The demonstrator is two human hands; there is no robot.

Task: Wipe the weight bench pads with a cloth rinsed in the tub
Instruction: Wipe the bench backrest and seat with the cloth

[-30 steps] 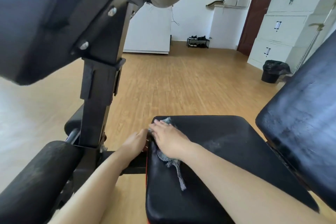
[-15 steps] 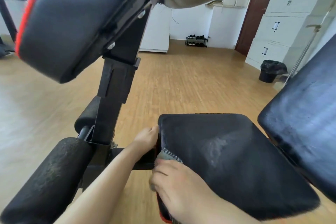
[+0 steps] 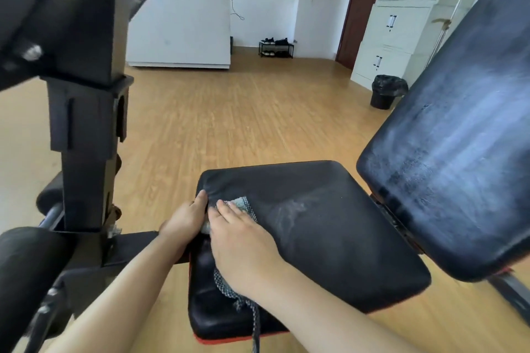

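Observation:
The black seat pad (image 3: 329, 226) of the weight bench lies in front of me, with a dusty smear near its middle. My right hand (image 3: 243, 243) presses a grey-checked cloth (image 3: 243, 205) flat on the pad's left part, fingers straight; a tail of the cloth hangs off the near edge. My left hand (image 3: 186, 219) grips the pad's left edge, fingers curled around its corner. The tilted back pad (image 3: 459, 152) rises at the right, streaked with pale dust. No tub is in view.
A black upright post (image 3: 86, 123) with a pad on top stands at the left, with foam rollers (image 3: 25, 261) below it. Wooden floor stretches ahead. A black bin (image 3: 385, 92), filing cabinets (image 3: 401, 23) and a shoe rack (image 3: 276, 49) lie at the far side.
My right hand with the cloth has slid from the pad's near left edge back up toward the far left corner. My left hand has stayed on the pad's left edge.

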